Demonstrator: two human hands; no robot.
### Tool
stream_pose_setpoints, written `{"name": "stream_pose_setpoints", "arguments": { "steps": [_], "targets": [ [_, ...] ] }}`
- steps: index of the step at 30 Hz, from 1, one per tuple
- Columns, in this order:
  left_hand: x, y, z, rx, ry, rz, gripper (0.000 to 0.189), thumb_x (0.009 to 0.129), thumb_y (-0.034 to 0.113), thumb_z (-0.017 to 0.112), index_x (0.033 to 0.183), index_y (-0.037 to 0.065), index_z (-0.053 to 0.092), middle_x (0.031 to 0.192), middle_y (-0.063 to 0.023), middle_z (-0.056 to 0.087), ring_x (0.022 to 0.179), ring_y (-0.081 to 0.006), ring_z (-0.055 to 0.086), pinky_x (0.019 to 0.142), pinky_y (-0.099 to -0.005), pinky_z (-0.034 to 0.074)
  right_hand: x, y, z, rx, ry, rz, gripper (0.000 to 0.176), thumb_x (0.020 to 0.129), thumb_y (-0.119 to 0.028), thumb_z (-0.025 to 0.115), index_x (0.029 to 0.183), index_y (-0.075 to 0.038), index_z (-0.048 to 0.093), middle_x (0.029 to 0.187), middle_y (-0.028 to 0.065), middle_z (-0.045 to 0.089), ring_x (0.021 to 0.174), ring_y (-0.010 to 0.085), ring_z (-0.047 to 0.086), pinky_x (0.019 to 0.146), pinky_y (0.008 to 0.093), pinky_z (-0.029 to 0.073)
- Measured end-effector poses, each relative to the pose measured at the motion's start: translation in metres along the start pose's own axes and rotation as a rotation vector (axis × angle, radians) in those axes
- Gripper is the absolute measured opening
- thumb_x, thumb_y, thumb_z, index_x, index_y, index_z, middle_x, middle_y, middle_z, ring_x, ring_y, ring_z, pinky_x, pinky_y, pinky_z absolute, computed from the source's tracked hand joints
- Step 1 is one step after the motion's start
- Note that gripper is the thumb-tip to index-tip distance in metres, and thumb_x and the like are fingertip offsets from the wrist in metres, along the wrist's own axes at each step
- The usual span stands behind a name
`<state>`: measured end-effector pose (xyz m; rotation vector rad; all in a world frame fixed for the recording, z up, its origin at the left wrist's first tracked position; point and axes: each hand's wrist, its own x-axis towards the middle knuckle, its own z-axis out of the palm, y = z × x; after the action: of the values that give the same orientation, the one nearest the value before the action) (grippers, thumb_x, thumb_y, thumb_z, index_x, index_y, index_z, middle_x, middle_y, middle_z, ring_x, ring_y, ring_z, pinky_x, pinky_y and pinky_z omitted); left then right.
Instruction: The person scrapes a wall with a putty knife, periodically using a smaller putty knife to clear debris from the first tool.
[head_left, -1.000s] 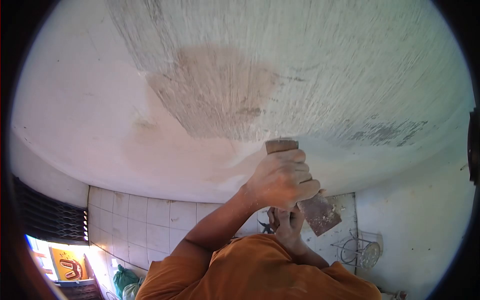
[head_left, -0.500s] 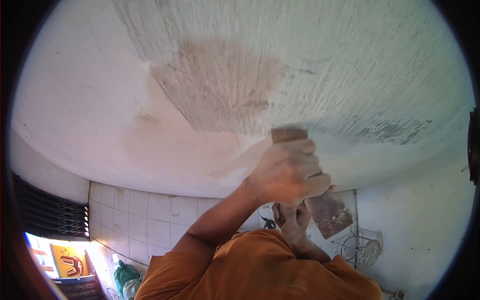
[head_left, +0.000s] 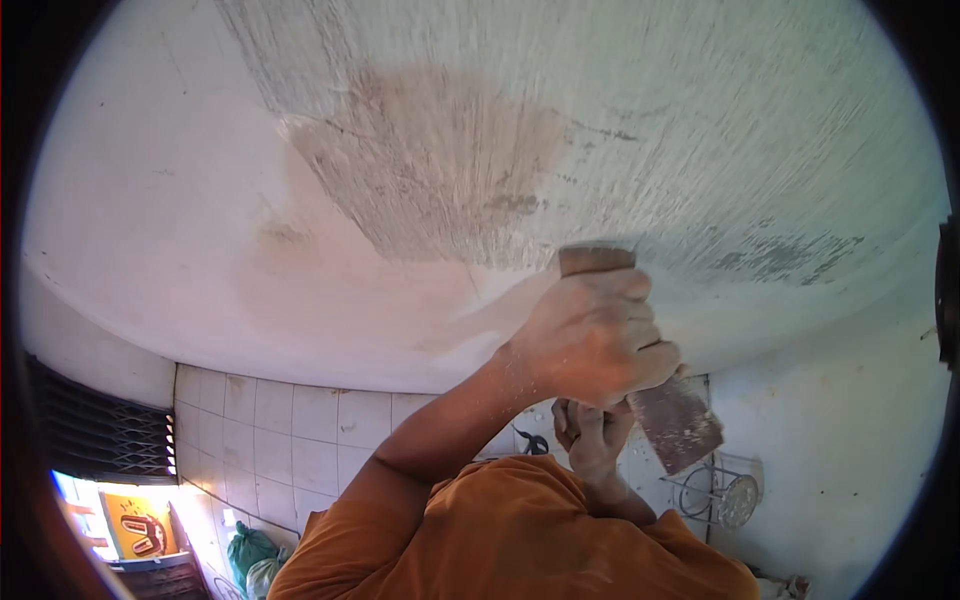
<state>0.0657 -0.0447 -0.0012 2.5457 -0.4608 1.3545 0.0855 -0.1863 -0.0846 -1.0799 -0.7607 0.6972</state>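
My left hand [head_left: 600,340] is closed around a small scraper, whose brown blade [head_left: 597,261] rests against the rough, streaked wall [head_left: 450,150]. Below and partly behind it, my right hand [head_left: 597,440] is closed by a wider brown plate with white flecks [head_left: 677,425]. The plate tilts down to the right, and my left hand hides where it is gripped. White dust coats both hands. Just above the scraper, the wall has grey scored lines and a brownish patch, with smoother plaster at the left.
Whitish tiles [head_left: 270,430] run below the wall. A dark lattice [head_left: 100,425] stands at the left, above a yellow panel [head_left: 140,525]. Green bags [head_left: 250,548] lie at lower left. A round wire-framed object [head_left: 738,500] is at lower right, and a small black item [head_left: 535,442] near my right hand.
My left hand and the scraper have moved a little to the right and slightly up along the wall. My right hand and the wider plate have shifted slightly right as well.
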Motion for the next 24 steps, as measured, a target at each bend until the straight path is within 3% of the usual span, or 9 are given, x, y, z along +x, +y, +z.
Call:
{"name": "stream_pose_setpoints", "arguments": {
  "steps": [5, 7, 10, 14, 16, 19, 21, 22, 24],
  "targets": [
    [-0.009, 0.005, -0.006, 0.031, -0.011, -0.068, 0.023, 0.063, 0.022, 0.069, 0.060, 0.014, 0.048, 0.051, 0.0023, 0.042, 0.056, -0.0156, 0.047, 0.057, -0.0270, 0.041, -0.001, 0.014, 0.002, 0.055, -0.009, 0.022, 0.033, 0.100, -0.026, 0.048, 0.075, -0.004, 0.047, 0.052, -0.0029, 0.033, 0.039, 0.0073, 0.032, 0.036, 0.0219, 0.027],
    [-0.002, 0.000, -0.007, 0.031, -0.046, -0.012, 0.022, 0.062, 0.022, 0.069, 0.060, 0.014, 0.049, 0.051, 0.0025, 0.042, 0.056, -0.0157, 0.047, 0.057, -0.0273, 0.040, 0.001, 0.005, 0.009, 0.090, -0.008, 0.031, 0.033, 0.100, -0.024, 0.047, 0.074, -0.004, 0.046, 0.051, -0.0030, 0.033, 0.039, 0.0075, 0.032, 0.036, 0.0218, 0.026],
    [-0.005, 0.004, -0.003, 0.002, -0.023, -0.034, 0.020, 0.060, 0.022, 0.069, 0.061, 0.015, 0.050, 0.052, 0.0028, 0.042, 0.057, -0.0158, 0.048, 0.057, -0.0273, 0.041, 0.000, 0.006, 0.004, -0.048, -0.042, -0.056, 0.030, 0.100, -0.022, 0.046, 0.077, -0.003, 0.046, 0.050, -0.0029, 0.032, 0.039, 0.0073, 0.032, 0.034, 0.0213, 0.025],
    [-0.010, 0.005, -0.005, 0.046, -0.043, -0.087, 0.020, 0.055, 0.022, 0.069, 0.062, 0.016, 0.052, 0.053, 0.0035, 0.045, 0.060, -0.0161, 0.049, 0.056, -0.0278, 0.041, -0.003, 0.016, 0.004, 0.053, -0.011, -0.006, 0.025, 0.100, -0.021, 0.047, 0.085, -0.001, 0.047, 0.049, -0.0021, 0.032, 0.038, 0.0073, 0.034, 0.032, 0.0212, 0.025],
    [0.001, 0.000, -0.010, 0.062, -0.056, -0.020, 0.020, 0.054, 0.023, 0.070, 0.061, 0.016, 0.053, 0.054, 0.0036, 0.047, 0.062, -0.0165, 0.050, 0.056, -0.0280, 0.042, 0.002, -0.002, 0.007, 0.029, -0.042, 0.039, 0.033, 0.102, -0.030, 0.042, 0.077, -0.007, 0.044, 0.057, -0.0030, 0.035, 0.044, 0.0061, 0.031, 0.039, 0.0217, 0.024],
    [0.007, 0.003, -0.013, 0.056, -0.060, -0.048, 0.018, 0.053, 0.024, 0.070, 0.061, 0.017, 0.055, 0.055, 0.0039, 0.050, 0.066, -0.0168, 0.052, 0.057, -0.0283, 0.043, 0.006, -0.003, 0.010, 0.087, 0.000, -0.027, 0.028, 0.100, -0.028, 0.047, 0.086, -0.003, 0.047, 0.053, -0.0022, 0.035, 0.041, 0.0063, 0.034, 0.034, 0.0213, 0.025],
    [0.002, 0.003, -0.010, 0.092, -0.082, -0.042, 0.017, 0.054, 0.024, 0.070, 0.061, 0.017, 0.056, 0.055, 0.0044, 0.051, 0.067, -0.0167, 0.053, 0.058, -0.0280, 0.044, 0.003, -0.006, 0.007, 0.049, -0.040, 0.074, 0.037, 0.101, -0.035, 0.043, 0.074, -0.011, 0.042, 0.061, -0.0029, 0.037, 0.049, 0.0041, 0.031, 0.041, 0.0219, 0.023],
    [-0.006, 0.003, -0.004, 0.085, -0.097, -0.073, 0.016, 0.055, 0.023, 0.069, 0.062, 0.017, 0.056, 0.055, 0.0040, 0.052, 0.067, -0.0168, 0.053, 0.058, -0.0282, 0.044, -0.003, 0.000, 0.007, 0.062, -0.004, 0.124, 0.036, 0.101, -0.035, 0.045, 0.075, -0.010, 0.043, 0.061, -0.0027, 0.038, 0.049, 0.0043, 0.033, 0.041, 0.0212, 0.023],
    [-0.015, 0.005, 0.004, 0.065, -0.128, -0.141, 0.014, 0.057, 0.023, 0.069, 0.063, 0.017, 0.058, 0.055, 0.0031, 0.053, 0.068, -0.0169, 0.053, 0.058, -0.0285, 0.045, 0.005, 0.012, 0.005, 0.090, 0.016, 0.008, 0.027, 0.099, -0.028, 0.048, 0.089, -0.003, 0.048, 0.056, -0.0025, 0.037, 0.042, 0.0066, 0.036, 0.034, 0.0211, 0.025]
  ]
}}
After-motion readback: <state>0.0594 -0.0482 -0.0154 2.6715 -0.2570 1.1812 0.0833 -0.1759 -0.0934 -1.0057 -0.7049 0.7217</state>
